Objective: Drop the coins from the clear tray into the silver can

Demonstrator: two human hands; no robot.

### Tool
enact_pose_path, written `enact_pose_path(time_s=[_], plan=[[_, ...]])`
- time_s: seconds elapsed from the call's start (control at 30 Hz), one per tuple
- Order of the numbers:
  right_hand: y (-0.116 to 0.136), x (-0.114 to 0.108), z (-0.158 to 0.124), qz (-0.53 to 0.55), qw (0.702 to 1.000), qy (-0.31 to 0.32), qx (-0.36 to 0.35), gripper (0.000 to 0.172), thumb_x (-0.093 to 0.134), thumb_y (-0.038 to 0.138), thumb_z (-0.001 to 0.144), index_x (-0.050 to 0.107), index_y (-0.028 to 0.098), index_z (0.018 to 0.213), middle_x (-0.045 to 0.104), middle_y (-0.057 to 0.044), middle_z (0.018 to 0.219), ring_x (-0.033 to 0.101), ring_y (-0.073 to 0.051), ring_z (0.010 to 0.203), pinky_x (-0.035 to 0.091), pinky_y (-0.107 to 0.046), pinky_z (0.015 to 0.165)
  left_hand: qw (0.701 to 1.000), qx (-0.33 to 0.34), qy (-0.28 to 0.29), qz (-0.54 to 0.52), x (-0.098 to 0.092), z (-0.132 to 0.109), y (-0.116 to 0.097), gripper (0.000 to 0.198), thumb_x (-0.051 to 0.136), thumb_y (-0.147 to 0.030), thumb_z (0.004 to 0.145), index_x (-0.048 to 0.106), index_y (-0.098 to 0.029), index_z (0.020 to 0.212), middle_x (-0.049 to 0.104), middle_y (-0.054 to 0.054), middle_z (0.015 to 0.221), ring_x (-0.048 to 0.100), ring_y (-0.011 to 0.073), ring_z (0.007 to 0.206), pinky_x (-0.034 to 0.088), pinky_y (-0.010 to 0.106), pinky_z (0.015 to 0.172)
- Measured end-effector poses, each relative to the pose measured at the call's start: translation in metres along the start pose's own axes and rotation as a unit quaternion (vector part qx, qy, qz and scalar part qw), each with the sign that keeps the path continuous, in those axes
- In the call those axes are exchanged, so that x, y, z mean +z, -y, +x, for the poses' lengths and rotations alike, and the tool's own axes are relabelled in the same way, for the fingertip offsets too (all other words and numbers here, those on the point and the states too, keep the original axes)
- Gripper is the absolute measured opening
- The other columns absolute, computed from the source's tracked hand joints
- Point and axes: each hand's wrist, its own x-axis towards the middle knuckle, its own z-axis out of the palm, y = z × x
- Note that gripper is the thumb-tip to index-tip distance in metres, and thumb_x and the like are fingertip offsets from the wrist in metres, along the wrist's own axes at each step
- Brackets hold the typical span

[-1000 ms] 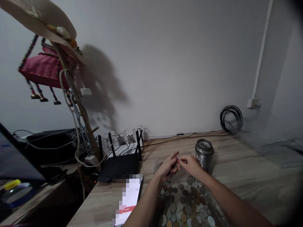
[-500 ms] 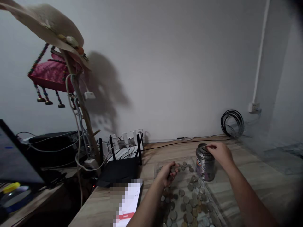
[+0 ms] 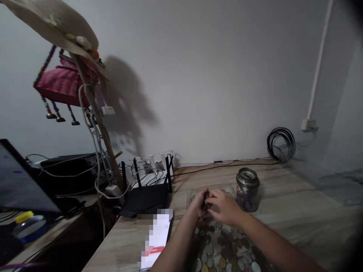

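My left hand is curled around several coins above the clear plastic tray. My right hand meets it there, thumb and fingertips pinched at those coins; whether a coin sits between the right fingertips is too small to tell. Many more loose coins, silver and brassy, lie spread below the hands. Just right of the right hand stands a grey can-shaped coin bank, upright, with a slot in its lid and a coloured picture on its side. The tray is partly hidden by both arms.
Left of my forearm lies a lit phone, partly pixelated. Behind it sit a black router and white plugs with cables. A laptop and a yellow-capped container are at far left. Coiled black cable leans against the wall.
My right hand has moved left from the lid of the coin bank to my left hand, leaving the slot in view. The left hand still holds coins. The view has shifted slightly.
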Motion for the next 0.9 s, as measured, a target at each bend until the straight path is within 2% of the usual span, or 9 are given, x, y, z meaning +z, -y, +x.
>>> enact_pose_path(time_s=[0.13, 0.33, 0.4, 0.5, 0.57, 0.6, 0.67, 0.73, 0.9], plan=[[0.003, 0.015, 0.001, -0.018, 1.000, 0.004, 0.022, 0.014, 0.053, 0.031, 0.076, 0.065, 0.027, 0.084, 0.058, -0.003, 0.087, 0.052, -0.019, 0.085, 0.040, -0.029, 0.070, 1.000, 0.007, -0.007, -0.003, 0.003, 0.002, 0.003, 0.023, 0.048, -0.027, 0.077, 0.041, -0.016, 0.058, 0.041, -0.005, 0.045, 0.039, 0.0049, 0.036, 0.020, 0.015, 0.034], [0.001, 0.017, 0.003, -0.014, 0.999, -0.014, 0.036, 0.013, 0.051, 0.022, 0.078, 0.063, 0.022, 0.074, 0.057, -0.001, 0.081, 0.051, -0.014, 0.082, 0.038, -0.025, 0.069, 0.999, -0.037, 0.017, 0.014, 0.007, -0.004, 0.003, 0.026, 0.046, -0.033, 0.079, 0.043, -0.016, 0.059, 0.036, -0.005, 0.042, 0.024, 0.0031, 0.032, 0.010, 0.016, 0.032], [-0.005, 0.005, 0.004, -0.007, 0.995, -0.066, 0.074, 0.015, 0.048, 0.023, 0.080, 0.063, 0.021, 0.076, 0.057, -0.001, 0.080, 0.052, -0.013, 0.078, 0.038, -0.024, 0.067, 0.997, -0.065, 0.025, 0.025, 0.004, -0.005, 0.000, 0.029, 0.043, -0.037, 0.081, 0.046, -0.015, 0.062, 0.042, -0.003, 0.045, 0.029, 0.0035, 0.033, 0.011, 0.014, 0.032], [-0.030, -0.028, 0.002, -0.042, 0.971, -0.188, 0.140, 0.021, 0.044, 0.028, 0.083, 0.064, 0.022, 0.081, 0.060, -0.003, 0.082, 0.054, -0.015, 0.079, 0.039, -0.025, 0.070, 0.995, -0.099, 0.025, 0.014, -0.002, -0.004, -0.005, 0.030, 0.039, -0.036, 0.083, 0.047, -0.014, 0.065, 0.052, 0.004, 0.054, 0.036, 0.0034, 0.035, 0.011, 0.011, 0.030], [-0.053, -0.052, -0.003, -0.096, 0.945, -0.253, 0.184, 0.024, 0.044, 0.033, 0.082, 0.065, 0.022, 0.081, 0.063, -0.005, 0.084, 0.055, -0.017, 0.082, 0.039, -0.027, 0.071, 0.996, -0.087, 0.001, -0.024, -0.006, -0.002, -0.008, 0.024, 0.039, -0.028, 0.082, 0.045, -0.014, 0.064, 0.055, 0.005, 0.057, 0.037, 0.0025, 0.034, 0.015, 0.010, 0.029], [-0.064, -0.061, -0.006, -0.117, 0.935, -0.263, 0.208, 0.024, 0.044, 0.034, 0.081, 0.066, 0.023, 0.082, 0.064, -0.005, 0.085, 0.056, -0.017, 0.082, 0.039, -0.027, 0.070, 0.996, -0.074, -0.015, -0.047, -0.007, -0.001, -0.009, 0.020, 0.040, -0.023, 0.081, 0.044, -0.014, 0.064, 0.055, 0.005, 0.058, 0.039, 0.0028, 0.035, 0.020, 0.010, 0.029], [-0.084, -0.075, -0.014, -0.156, 0.916, -0.257, 0.266, 0.024, 0.045, 0.035, 0.079, 0.067, 0.024, 0.083, 0.066, -0.004, 0.085, 0.057, -0.018, 0.079, 0.038, -0.028, 0.064, 0.994, -0.050, -0.043, -0.084, -0.009, 0.000, -0.010, 0.011, 0.041, -0.015, 0.077, 0.044, -0.013, 0.066, 0.057, 0.007, 0.060, 0.050, 0.0060, 0.042, 0.033, 0.010, 0.034], [-0.097, -0.081, -0.020, -0.184, 0.903, -0.219, 0.320, 0.023, 0.047, 0.035, 0.076, 0.068, 0.025, 0.079, 0.067, -0.004, 0.082, 0.058, -0.019, 0.074, 0.036, -0.028, 0.058, 0.993, -0.038, -0.043, -0.104, -0.010, -0.001, -0.010, 0.005, 0.042, -0.010, 0.073, 0.046, -0.012, 0.070, 0.060, 0.010, 0.066, 0.061, 0.0120, 0.058, 0.046, 0.014, 0.044], [-0.106, -0.084, -0.026, -0.175, 0.894, -0.138, 0.389, 0.021, 0.051, 0.037, 0.071, 0.069, 0.028, 0.073, 0.068, -0.003, 0.077, 0.058, -0.020, 0.069, 0.032, -0.028, 0.052, 0.994, -0.062, 0.041, -0.084, -0.009, -0.004, -0.007, 0.016, 0.041, -0.007, 0.070, 0.051, -0.006, 0.082, 0.063, 0.020, 0.087, 0.064, 0.0217, 0.084, 0.053, 0.022, 0.062]])
